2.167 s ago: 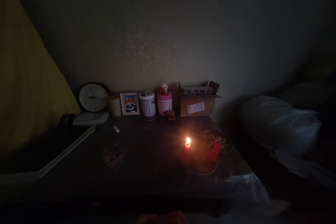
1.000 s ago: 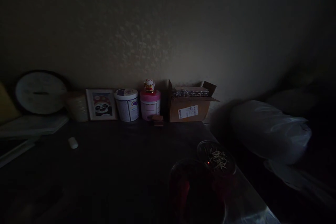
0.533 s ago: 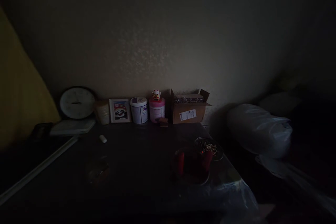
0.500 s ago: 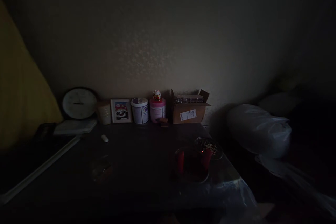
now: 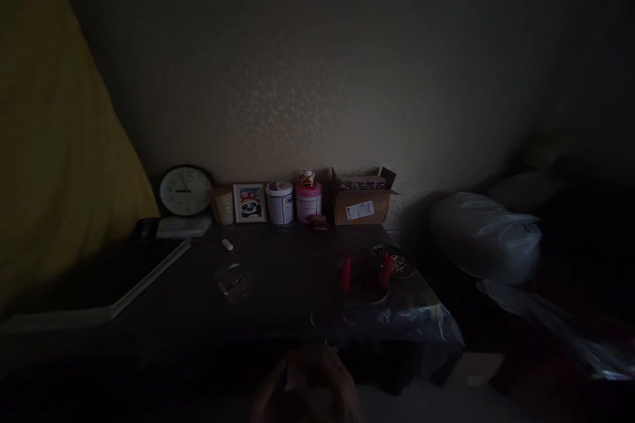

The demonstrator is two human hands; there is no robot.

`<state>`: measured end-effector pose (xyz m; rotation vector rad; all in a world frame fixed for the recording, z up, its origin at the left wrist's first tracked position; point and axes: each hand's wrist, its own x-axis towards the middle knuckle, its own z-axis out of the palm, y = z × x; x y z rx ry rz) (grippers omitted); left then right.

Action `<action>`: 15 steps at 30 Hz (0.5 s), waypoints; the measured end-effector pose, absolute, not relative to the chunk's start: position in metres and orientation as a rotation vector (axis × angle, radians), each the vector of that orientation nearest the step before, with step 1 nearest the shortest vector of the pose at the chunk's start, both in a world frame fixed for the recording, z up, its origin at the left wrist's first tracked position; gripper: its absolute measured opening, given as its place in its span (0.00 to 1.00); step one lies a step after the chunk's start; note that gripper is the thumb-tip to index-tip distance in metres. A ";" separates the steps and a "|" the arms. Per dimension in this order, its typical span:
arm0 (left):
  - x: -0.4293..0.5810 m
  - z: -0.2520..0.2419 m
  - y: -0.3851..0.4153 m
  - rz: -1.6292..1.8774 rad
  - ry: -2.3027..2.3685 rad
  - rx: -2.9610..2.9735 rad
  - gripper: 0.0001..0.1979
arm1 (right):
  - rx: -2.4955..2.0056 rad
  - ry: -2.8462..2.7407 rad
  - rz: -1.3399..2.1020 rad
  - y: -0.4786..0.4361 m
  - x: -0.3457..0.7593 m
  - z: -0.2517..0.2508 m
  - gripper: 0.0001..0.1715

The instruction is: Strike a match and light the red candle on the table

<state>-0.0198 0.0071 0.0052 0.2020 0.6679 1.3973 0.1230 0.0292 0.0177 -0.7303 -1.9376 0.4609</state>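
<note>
In dim light at the bottom middle, my left hand [image 5: 270, 391] and my right hand [image 5: 343, 388] are close together in front of the table's near edge. Their fingers curl around a small box-like thing [image 5: 296, 369], too dark to make out well. Beyond them on the table stand two red candles: the left candle [image 5: 346, 274] and the right candle [image 5: 385, 272], which has a faint glow near its top. Several matchsticks [image 5: 398, 263] lie in a round dish behind the right candle.
Along the wall stand a clock [image 5: 185, 191], a panda picture [image 5: 249, 203], a white canister [image 5: 280, 203], a pink canister [image 5: 309, 203] with a cat figurine [image 5: 307, 177], and a cardboard box [image 5: 362, 208]. A clear packet [image 5: 233, 283] lies left; a plastic bag [image 5: 486, 234] sits right.
My view has tilted down and shifted left, so the table's near edge shows. Both hands have come up into view at the bottom with the small box-like thing.
</note>
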 end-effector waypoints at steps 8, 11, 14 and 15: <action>-0.015 0.008 0.004 1.348 0.650 0.239 0.20 | -0.748 -2.053 0.593 0.038 0.124 0.024 0.20; -0.018 0.004 -0.004 1.378 0.664 0.247 0.17 | -0.658 -2.086 0.609 0.040 0.125 0.031 0.21; -0.022 0.001 -0.008 1.413 0.670 0.266 0.13 | -0.593 -2.134 0.659 0.041 0.126 0.036 0.21; -0.023 -0.001 -0.008 1.425 0.671 0.277 0.12 | -0.596 -2.138 0.672 0.041 0.126 0.037 0.20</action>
